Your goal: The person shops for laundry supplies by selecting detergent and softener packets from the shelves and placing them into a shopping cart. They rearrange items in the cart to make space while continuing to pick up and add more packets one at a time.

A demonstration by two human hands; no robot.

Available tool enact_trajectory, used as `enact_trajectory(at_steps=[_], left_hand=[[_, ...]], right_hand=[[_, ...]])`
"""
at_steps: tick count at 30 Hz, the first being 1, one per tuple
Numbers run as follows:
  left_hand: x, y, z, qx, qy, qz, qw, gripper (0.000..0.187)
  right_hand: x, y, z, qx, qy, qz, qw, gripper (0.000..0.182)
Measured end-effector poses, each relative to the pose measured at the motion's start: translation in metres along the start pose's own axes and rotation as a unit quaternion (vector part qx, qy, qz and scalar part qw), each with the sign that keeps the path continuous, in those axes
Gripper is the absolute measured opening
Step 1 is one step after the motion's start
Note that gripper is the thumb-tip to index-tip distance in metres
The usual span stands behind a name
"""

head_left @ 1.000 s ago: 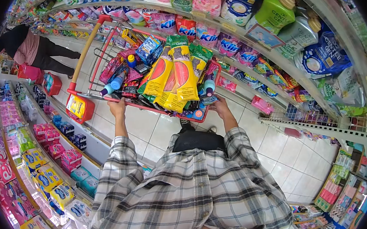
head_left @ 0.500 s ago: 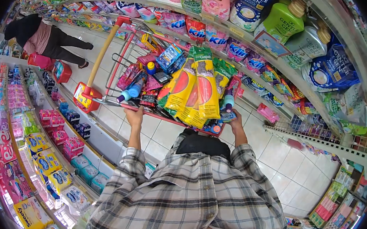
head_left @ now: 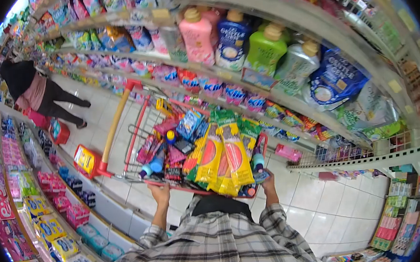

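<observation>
A shopping cart [head_left: 135, 132] with red rails stands across in front of my body, filled with packaged goods. Yellow packets [head_left: 234, 154] with a red round print lie on top at its right part. Blue packs [head_left: 189, 124] and a bottle with a yellow cap [head_left: 171, 137] lie among dark and pink packs. My left hand [head_left: 159, 193] is closed around the cart's near rim, below the pale-capped bottles. My right hand [head_left: 269, 181] grips the near right corner of the cart, beside a teal and purple bottle [head_left: 258, 161].
Shelves with large bottles [head_left: 265, 46] and pouches curve along the far and right side. Packaged goods fill the left shelves [head_left: 48, 227]. A person [head_left: 37, 93] stands at the upper left near a red basket [head_left: 59, 131]. White tiled floor [head_left: 326, 200] shows at the right.
The view has tilted and shifted, so the cart and both hands appear lower and slightly left, and more of the upper shelves shows. Both hands keep their hold on the cart.
</observation>
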State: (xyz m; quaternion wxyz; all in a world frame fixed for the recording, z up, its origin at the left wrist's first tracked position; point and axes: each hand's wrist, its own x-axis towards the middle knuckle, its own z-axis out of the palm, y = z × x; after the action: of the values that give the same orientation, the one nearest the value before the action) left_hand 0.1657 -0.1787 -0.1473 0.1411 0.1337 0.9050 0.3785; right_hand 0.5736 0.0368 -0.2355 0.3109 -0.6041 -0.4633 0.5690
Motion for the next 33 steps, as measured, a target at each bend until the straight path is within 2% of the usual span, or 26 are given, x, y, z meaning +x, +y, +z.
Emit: enact_trajectory(at_steps=[2, 5, 6, 9, 10, 13, 14, 17, 20, 23, 24, 26, 27, 29, 31, 32, 33], left_hand=[[-0.017, 0.011, 0.0, -0.011, -0.018, -0.019, 1.0, 0.078], [-0.036, 0.032, -0.002, -0.028, -0.062, -0.031, 0.997, 0.074], [-0.034, 0.014, 0.011, -0.018, -0.04, 0.013, 0.999, 0.069], [-0.058, 0.052, 0.002, -0.166, -0.116, -0.043, 0.978, 0.067], [-0.054, 0.037, 0.012, -0.182, -0.116, -0.016, 0.976, 0.064], [-0.052, 0.028, 0.016, -0.05, -0.141, 0.008, 0.989, 0.065], [-0.055, 0.034, 0.012, -0.024, -0.155, 0.018, 0.987, 0.073], [-0.071, 0.059, -0.008, 0.054, -0.16, 0.038, 0.985, 0.068], [-0.056, 0.093, -0.05, 0.153, -0.33, -0.018, 0.931, 0.055], [-0.02, 0.116, -0.07, 0.093, -0.215, 0.094, 0.968, 0.04], [-0.014, 0.138, -0.081, 0.084, -0.142, 0.156, 0.974, 0.039], [0.017, 0.165, -0.087, 0.058, -0.013, 0.281, 0.958, 0.039], [0.048, 0.167, -0.083, 0.041, 0.045, 0.343, 0.937, 0.04], [0.1, 0.183, -0.079, 0.107, 0.185, 0.471, 0.856, 0.046], [0.136, 0.195, -0.069, 0.193, 0.202, 0.429, 0.859, 0.047], [0.15, 0.196, -0.063, 0.237, 0.208, 0.406, 0.858, 0.048], [0.162, 0.195, -0.055, 0.252, 0.135, 0.35, 0.892, 0.049]], right_hand=[[0.001, 0.02, -0.018, 0.007, 0.002, -0.018, 1.0, 0.035], [-0.009, 0.007, -0.032, 0.015, 0.029, -0.001, 0.999, 0.025], [-0.015, -0.005, -0.035, 0.019, 0.043, 0.008, 0.999, 0.021], [-0.033, -0.015, -0.039, 0.04, 0.099, -0.014, 0.994, 0.014], [-0.035, -0.015, -0.042, 0.026, 0.105, -0.007, 0.994, 0.01], [-0.043, -0.02, -0.048, 0.028, 0.137, 0.028, 0.99, 0.009], [-0.043, -0.018, -0.049, 0.015, 0.152, 0.008, 0.988, 0.009], [-0.044, -0.017, -0.061, -0.014, 0.122, 0.082, 0.989, 0.009], [-0.03, 0.0, -0.083, -0.063, 0.097, 0.066, 0.991, 0.011], [-0.021, -0.016, -0.111, -0.063, 0.27, -0.143, 0.95, 0.014], [-0.018, -0.034, -0.124, -0.054, 0.293, -0.166, 0.94, 0.018], [-0.028, -0.122, -0.135, -0.045, 0.325, -0.227, 0.917, 0.023], [-0.04, -0.182, -0.132, -0.043, 0.332, -0.268, 0.904, 0.025], [-0.053, -0.286, -0.113, -0.007, 0.323, -0.376, 0.869, 0.022], [-0.074, -0.386, -0.085, -0.017, 0.236, -0.464, 0.854, 0.015], [-0.077, -0.427, -0.072, -0.045, 0.211, -0.517, 0.828, 0.012], [-0.076, -0.466, -0.058, -0.073, 0.185, -0.567, 0.799, 0.009]])
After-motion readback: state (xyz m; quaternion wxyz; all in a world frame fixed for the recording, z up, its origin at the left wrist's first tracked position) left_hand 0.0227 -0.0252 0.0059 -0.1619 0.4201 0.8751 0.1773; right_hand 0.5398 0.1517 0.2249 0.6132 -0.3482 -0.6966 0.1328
